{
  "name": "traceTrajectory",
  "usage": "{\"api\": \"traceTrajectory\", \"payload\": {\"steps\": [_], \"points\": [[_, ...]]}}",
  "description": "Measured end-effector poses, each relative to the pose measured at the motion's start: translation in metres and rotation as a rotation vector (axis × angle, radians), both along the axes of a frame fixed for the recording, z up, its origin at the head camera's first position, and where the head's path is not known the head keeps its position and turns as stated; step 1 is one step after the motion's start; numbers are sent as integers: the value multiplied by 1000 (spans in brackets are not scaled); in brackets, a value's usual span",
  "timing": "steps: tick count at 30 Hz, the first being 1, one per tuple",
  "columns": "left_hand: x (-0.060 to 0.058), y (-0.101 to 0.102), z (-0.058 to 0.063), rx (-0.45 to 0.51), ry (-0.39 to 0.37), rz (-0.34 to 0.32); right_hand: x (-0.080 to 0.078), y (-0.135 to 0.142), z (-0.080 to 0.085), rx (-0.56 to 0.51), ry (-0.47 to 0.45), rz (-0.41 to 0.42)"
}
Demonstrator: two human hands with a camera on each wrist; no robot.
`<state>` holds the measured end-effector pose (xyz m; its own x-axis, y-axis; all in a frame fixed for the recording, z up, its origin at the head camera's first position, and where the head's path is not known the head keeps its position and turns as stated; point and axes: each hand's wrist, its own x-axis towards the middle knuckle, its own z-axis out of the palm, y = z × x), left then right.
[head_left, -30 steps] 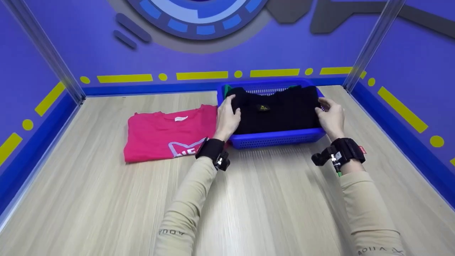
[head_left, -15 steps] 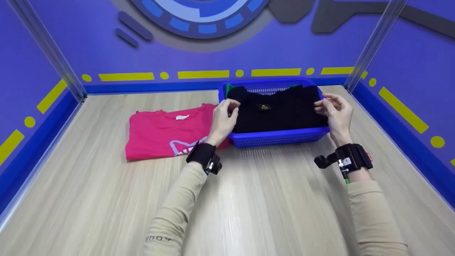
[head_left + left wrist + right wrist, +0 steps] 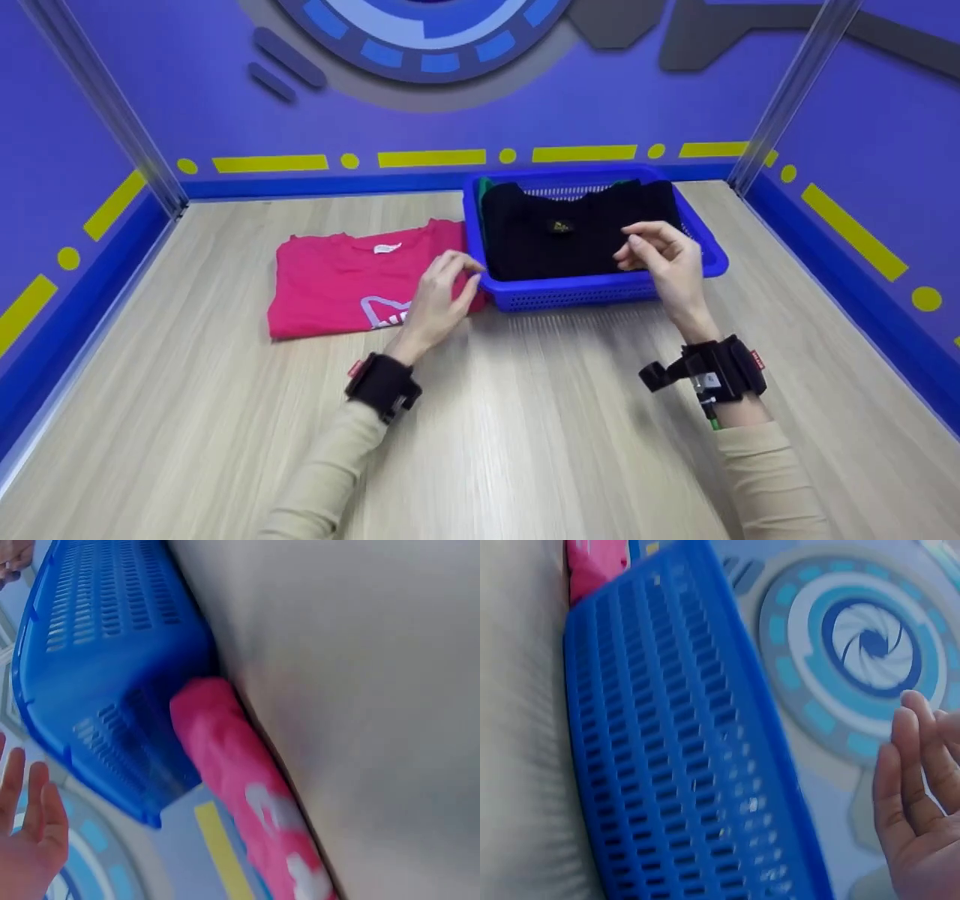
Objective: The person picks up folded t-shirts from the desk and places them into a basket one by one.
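Note:
A folded black shirt (image 3: 570, 244) with a small neck label lies inside the blue plastic basket (image 3: 592, 289); bits of green cloth show behind it. Left of the basket, against its side, a folded pink T-shirt (image 3: 337, 277) with a white-and-lilac print rests on the table. My left hand (image 3: 441, 304) hovers over the pink shirt's right end, fingers loosely bent and holding nothing. Above the basket's front right part is my right hand (image 3: 671, 274), its fingers relaxed. In the right wrist view that hand (image 3: 922, 795) appears raised beyond the basket rim, with nothing in it.
The wooden table (image 3: 525, 420) is enclosed by a blue-purple back wall (image 3: 465, 127) and side walls with yellow marks. The basket stands near the back wall, right of the middle. Each wrist wears a black camera strap (image 3: 724, 371).
Both hands have come off the black shirt's sides. My left hand has moved left and toward me; the right went outward, then back left and toward me. The black shirt stays in the basket.

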<state>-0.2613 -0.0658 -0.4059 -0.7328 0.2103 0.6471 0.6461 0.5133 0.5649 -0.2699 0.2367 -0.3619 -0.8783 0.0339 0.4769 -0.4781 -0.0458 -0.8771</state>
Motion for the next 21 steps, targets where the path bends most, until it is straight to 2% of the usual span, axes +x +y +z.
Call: {"api": "traceTrajectory", "payload": {"steps": [4,7,12,16,21], "points": [[12,-18,1,-82,28,-1,11,-14,2,83,18,45],[18,-28,4,-118,56,1,17,-27,2,144,-3,91],[24,-39,9,-230,55,34,28,-56,1,247,-73,234],[28,-46,13,-341,-19,72,32,-85,-3,423,-43,323],[30,-53,9,-486,-160,151,31,-121,-22,722,36,394]]}}
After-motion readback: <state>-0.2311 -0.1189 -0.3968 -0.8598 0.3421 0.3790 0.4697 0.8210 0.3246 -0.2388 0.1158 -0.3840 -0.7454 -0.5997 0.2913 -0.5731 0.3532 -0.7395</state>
